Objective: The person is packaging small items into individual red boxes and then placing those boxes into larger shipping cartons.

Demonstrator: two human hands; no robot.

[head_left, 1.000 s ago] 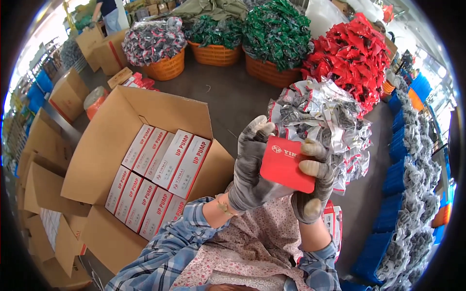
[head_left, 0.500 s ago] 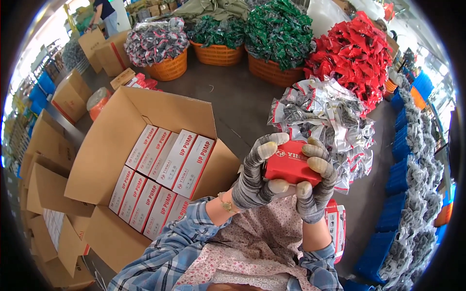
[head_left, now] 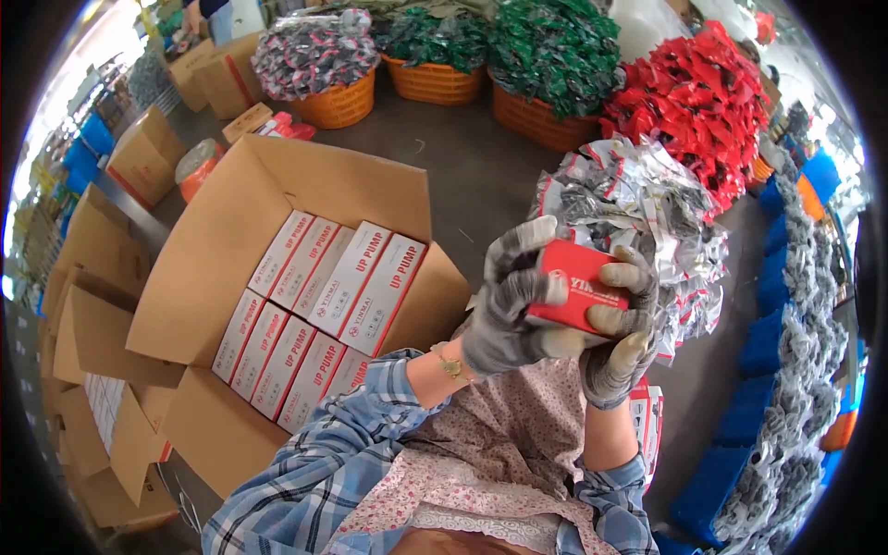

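Observation:
Between my gloved hands is a small red and white box, its red end facing up and tilted down to the right. My left hand grips its left side, with its fingers slightly smeared by motion. On the right side and lower corner, the fingers of my right hand close round it. Both gloves are grey with pale fingertips. To the left stands an open cardboard carton with several white and red boxes packed in rows, some leaning at a slant. Its right flap reaches close to my left wrist.
Silvery plastic-bagged parts are heaped beyond my right hand. Behind stand orange baskets of bagged goods and a red pile. Blue bins line the right, while more cartons crowd the left. Another red and white box is beside my right forearm.
The red and white box has turned clockwise and shifted a little to the right in my hands. My fingers have changed position on it. The whole view has shifted slightly.

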